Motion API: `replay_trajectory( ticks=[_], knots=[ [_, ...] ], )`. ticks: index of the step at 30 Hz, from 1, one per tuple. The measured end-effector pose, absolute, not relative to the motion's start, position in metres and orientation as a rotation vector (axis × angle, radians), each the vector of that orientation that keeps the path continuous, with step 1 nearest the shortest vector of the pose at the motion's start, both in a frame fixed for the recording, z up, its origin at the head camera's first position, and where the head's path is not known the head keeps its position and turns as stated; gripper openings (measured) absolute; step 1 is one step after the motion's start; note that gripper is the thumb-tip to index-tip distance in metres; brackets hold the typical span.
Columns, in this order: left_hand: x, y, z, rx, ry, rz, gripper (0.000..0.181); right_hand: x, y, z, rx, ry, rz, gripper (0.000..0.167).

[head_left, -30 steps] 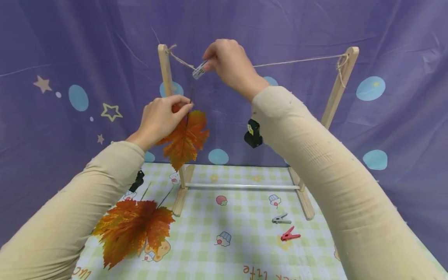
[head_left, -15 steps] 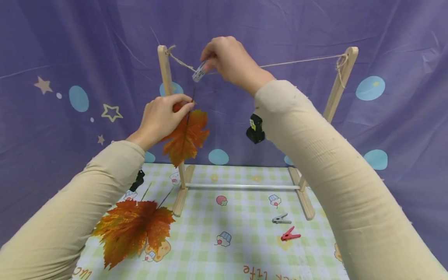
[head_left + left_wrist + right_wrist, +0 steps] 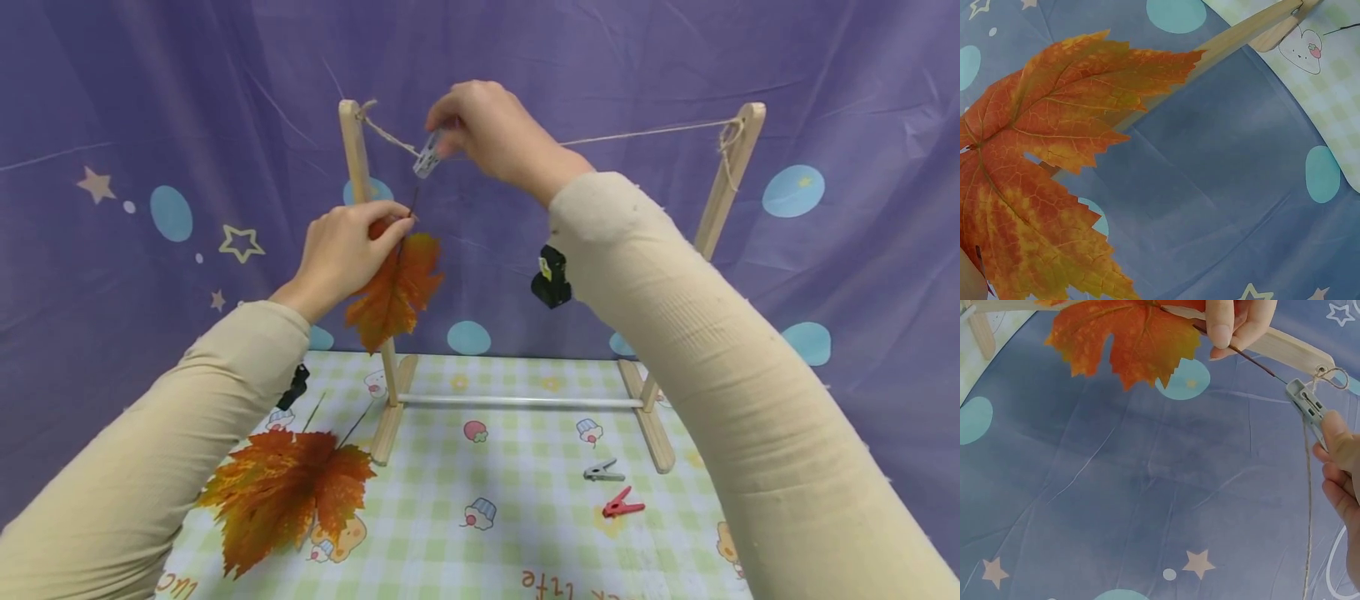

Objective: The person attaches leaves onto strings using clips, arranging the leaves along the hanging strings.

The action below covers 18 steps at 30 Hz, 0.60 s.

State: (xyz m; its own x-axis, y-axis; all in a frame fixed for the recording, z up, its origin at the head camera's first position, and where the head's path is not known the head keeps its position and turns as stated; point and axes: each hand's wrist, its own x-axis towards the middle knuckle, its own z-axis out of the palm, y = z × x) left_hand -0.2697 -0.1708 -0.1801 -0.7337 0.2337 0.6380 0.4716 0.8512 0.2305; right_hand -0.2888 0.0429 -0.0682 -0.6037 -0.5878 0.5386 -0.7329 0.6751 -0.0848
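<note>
My left hand (image 3: 345, 250) pinches an orange-red maple leaf (image 3: 397, 292) by its thin dark stem, and the blade hangs below the fingers. Above it, my right hand (image 3: 491, 129) pinches a pale grey-blue clothespin (image 3: 427, 157) at the twine (image 3: 637, 133). In the right wrist view the clothespin's nose (image 3: 1294, 389) meets the tip of the leaf stem (image 3: 1254, 361), close beside the twine; whether it grips the stem cannot be told. The leaf fills much of the left wrist view, where the hand is almost wholly out of sight.
The twine is tied between two wooden posts (image 3: 354, 154) joined by a white bar (image 3: 517, 401). More maple leaves (image 3: 288, 492) lie at the left of the checked tablecloth (image 3: 540, 533). A grey clothespin (image 3: 603, 471) and a red clothespin (image 3: 622, 504) lie at the right.
The clothespin has tilted steeper and sits slightly lower, with the twine drawn down a little. The leaf has turned slightly and its lower tip is higher. Both hands have barely moved.
</note>
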Motion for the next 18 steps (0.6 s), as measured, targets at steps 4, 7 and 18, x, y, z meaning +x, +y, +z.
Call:
replay_trajectory(
  ticks=[4,7,18],
  knots=[
    [-0.2685,-0.1701,-0.1785,-0.474,-2.392,-0.508,0.035,-0.2904,0.0425,-0.0684,1.017,-2.39,0.443,0.037],
    [-0.2674,-0.1685,-0.1779,-0.451,-2.39,-0.495,0.035,-0.2903,0.042,-0.0711,0.995,-2.389,0.502,0.036],
    [-0.2632,-0.1653,-0.1753,-0.397,-2.466,-0.523,0.04,-0.2901,0.0364,-0.0775,0.838,-2.417,0.674,0.039]
  ],
)
